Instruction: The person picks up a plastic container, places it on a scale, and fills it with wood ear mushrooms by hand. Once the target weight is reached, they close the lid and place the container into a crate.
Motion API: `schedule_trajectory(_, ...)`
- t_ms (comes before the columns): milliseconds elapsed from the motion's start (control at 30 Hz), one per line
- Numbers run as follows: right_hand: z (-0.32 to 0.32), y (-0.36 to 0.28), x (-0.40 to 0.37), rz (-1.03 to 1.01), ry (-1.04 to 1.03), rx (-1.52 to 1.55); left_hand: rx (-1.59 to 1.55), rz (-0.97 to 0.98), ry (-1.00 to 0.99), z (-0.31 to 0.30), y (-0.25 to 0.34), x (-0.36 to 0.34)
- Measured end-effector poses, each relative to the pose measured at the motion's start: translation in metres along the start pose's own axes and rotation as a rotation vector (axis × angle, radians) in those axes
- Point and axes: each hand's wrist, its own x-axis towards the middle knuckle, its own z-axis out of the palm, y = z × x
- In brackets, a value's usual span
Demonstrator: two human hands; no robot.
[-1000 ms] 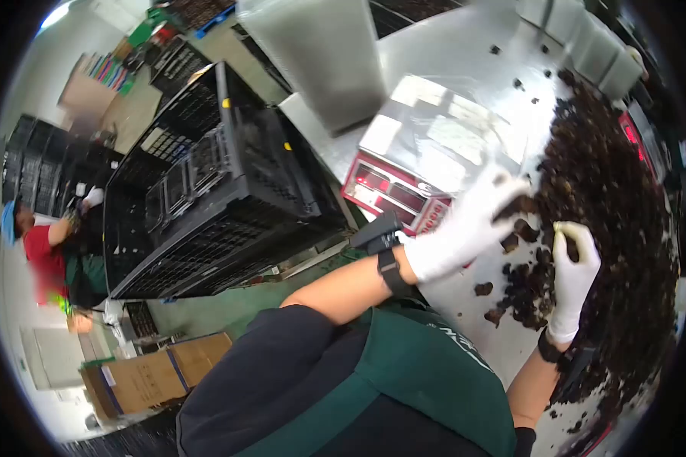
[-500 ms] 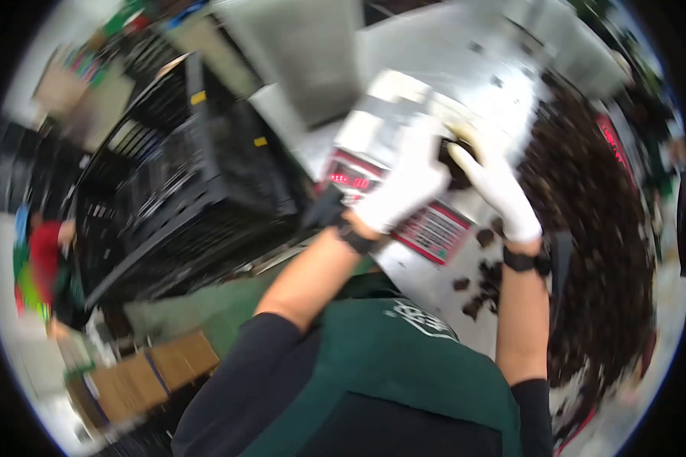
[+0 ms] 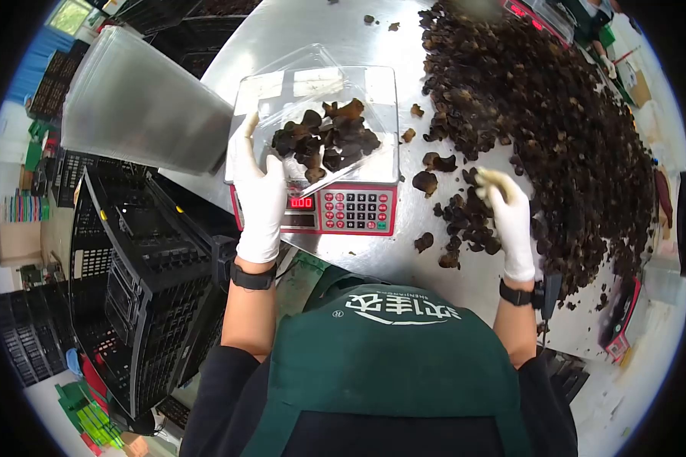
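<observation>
My left hand [image 3: 259, 202], in a white glove, has its thumb and fingers at the left edge of a clear plastic tray [image 3: 334, 80]. Dark, curled fungus pieces [image 3: 328, 141] lie in the tray, which sits at an angle over the plate of a red and white scale [image 3: 385, 91]. The scale's red display reads 0.00. To the right, my gloved right hand [image 3: 511, 217] has curled fingers, with a dark piece at their tips, beside a small loose group of fungus [image 3: 465, 221] on the metal table [image 3: 411, 263].
A large heap of dark fungus [image 3: 541, 122] covers the table's right side. Stacked clear trays [image 3: 145, 107] stand at the left, above black crates [image 3: 160, 297]. Other scales are at the far right [image 3: 621, 320] and top right [image 3: 537, 19], where part of another person shows.
My hands were together over the scale around dark pieces; now they are apart, the left at the tray and the right over the loose fungus. The view has turned.
</observation>
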Motion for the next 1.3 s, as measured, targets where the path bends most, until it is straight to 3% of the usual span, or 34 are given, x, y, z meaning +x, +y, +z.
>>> schedule_trajectory(33, -0.009, 0.001, -0.019, 0.145, 0.048, -0.012, 0.079, 0.051, -0.015, -0.001, 0.006, 0.002)
schedule_trajectory(100, -0.027, 0.031, -0.048, 0.197, 0.116, -0.045, 0.134, 0.161, -0.071, 0.002, 0.016, 0.006)
schedule_trajectory(200, -0.029, 0.076, -0.081, 0.151, 0.232, -0.05, 0.062, 0.317, -0.153, 0.024, 0.023, 0.021)
schedule_trajectory(333, -0.008, 0.049, -0.111, 0.253, 0.253, -0.124, 0.169, 0.348, -0.332, 0.038, 0.056, 0.03)
schedule_trajectory(433, -0.009, 0.054, -0.118, -0.12, 0.341, -0.415, 0.263, 0.435, -0.501, 0.063, 0.022, 0.037)
schedule_trajectory(500, -0.018, 0.054, -0.122, 0.055, 0.344, -0.363, 0.171, 0.419, -0.45, 0.067, 0.019, 0.038)
schedule_trajectory(567, -0.027, 0.06, -0.123, -0.048, 0.331, -0.492, 0.259, 0.421, -0.456, 0.064, 0.018, 0.042)
schedule_trajectory(633, -0.025, 0.058, -0.126, -0.124, 0.265, -0.57, 0.132, 0.651, -0.284, 0.062, 0.036, 0.04)
schedule_trajectory(667, -0.019, 0.051, -0.125, -0.147, 0.216, -0.588, 0.288, 0.4, -0.345, 0.055, 0.048, 0.032)
schedule_trajectory(767, 0.007, 0.05, -0.117, -0.25, 0.091, -0.659, 0.09, 0.606, -0.272, 0.055, 0.079, -0.005)
schedule_trajectory(833, 0.024, 0.053, -0.103, -0.271, 0.025, -0.715, 0.099, 0.661, -0.672, 0.052, 0.089, -0.047)
schedule_trajectory(900, 0.035, 0.053, -0.081, -0.334, 0.007, -0.744, 0.096, 0.73, -0.96, 0.069, 0.087, -0.083)
schedule_trajectory(933, 0.042, 0.056, -0.071, -0.351, -0.004, -0.805, 0.098, 0.686, -0.997, 0.081, 0.082, -0.1)
schedule_trajectory(1067, 0.048, 0.071, -0.066, -0.465, -0.024, -0.782, 0.226, 0.821, -1.017, 0.125, 0.039, -0.139)
schedule_trajectory(1167, 0.038, 0.08, -0.102, -0.48, 0.057, -0.668, 0.167, 0.669, -1.08, 0.133, 0.033, -0.147)
schedule_trajectory(1300, 0.025, 0.081, -0.145, -0.339, 0.268, -0.582, 0.032, 0.514, -0.997, 0.13, 0.051, -0.141)
